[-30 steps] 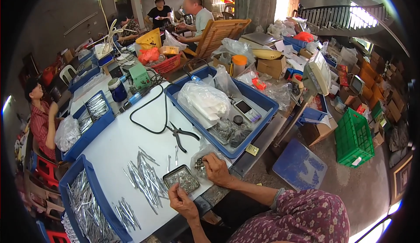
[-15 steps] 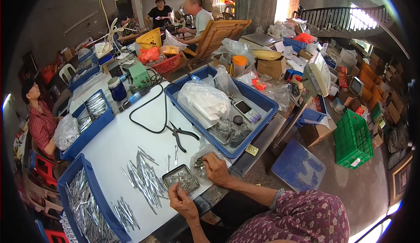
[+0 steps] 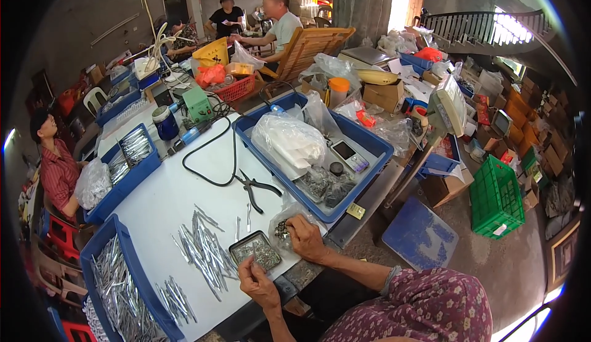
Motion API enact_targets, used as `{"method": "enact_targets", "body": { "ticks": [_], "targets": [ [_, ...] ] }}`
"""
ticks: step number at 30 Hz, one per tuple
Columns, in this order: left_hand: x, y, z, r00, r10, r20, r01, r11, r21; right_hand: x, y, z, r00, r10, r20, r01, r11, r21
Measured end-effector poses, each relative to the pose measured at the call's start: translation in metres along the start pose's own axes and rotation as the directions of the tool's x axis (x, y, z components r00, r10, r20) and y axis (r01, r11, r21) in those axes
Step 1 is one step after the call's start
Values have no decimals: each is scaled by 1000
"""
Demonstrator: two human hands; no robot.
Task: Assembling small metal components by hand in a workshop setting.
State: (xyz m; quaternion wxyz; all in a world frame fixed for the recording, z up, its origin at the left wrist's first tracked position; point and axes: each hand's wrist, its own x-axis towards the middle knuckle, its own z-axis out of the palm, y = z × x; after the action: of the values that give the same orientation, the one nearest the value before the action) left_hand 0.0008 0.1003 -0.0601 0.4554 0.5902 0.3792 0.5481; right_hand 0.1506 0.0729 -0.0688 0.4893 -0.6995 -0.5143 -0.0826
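My left hand (image 3: 260, 284) is closed in a pinch at the near edge of a small dark-rimmed tray (image 3: 269, 259) of tiny metal parts. Whatever lies between its fingertips is too small to name. Just to the right, the curled fingers of my right hand (image 3: 306, 238) rest at a clear plastic bag (image 3: 292, 211) with small dark-gold metal pieces in it; their tips are partly hidden. Left of the tray lies a loose pile of slim silvery metal pieces (image 3: 206, 250), with a smaller pile (image 3: 176, 302) nearer me. Black-handled pliers (image 3: 258, 193) lie beyond the tray.
A blue bin (image 3: 117, 222) full of silvery pieces stands at the left. Beyond my right hand, a large blue tray (image 3: 363, 173) holds plastic bags and a phone-like device (image 3: 348, 155). A black cable (image 3: 192, 171) loops across the white tabletop. Other people sit farther back.
Both my hands stay almost in the same place. In the background, a seated person in a light shirt has stretched an arm out to the left.
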Motion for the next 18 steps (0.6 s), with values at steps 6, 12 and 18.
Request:
{"method": "enact_targets", "body": {
  "ticks": [6,12,18],
  "targets": [
    [0,0,0,1000,13,-2,-13,1000,-6,1,-1,1,999,-19,-36,20,1000,17],
    [0,-1,1,1000,16,2,-16,1000,-2,0,1,2,999,-22,-35,22,1000,6],
    [0,-2,0,1000,31,2,-31,999,11,1,-1,0,999,-18,-27,18,1000,7]
  ]
}}
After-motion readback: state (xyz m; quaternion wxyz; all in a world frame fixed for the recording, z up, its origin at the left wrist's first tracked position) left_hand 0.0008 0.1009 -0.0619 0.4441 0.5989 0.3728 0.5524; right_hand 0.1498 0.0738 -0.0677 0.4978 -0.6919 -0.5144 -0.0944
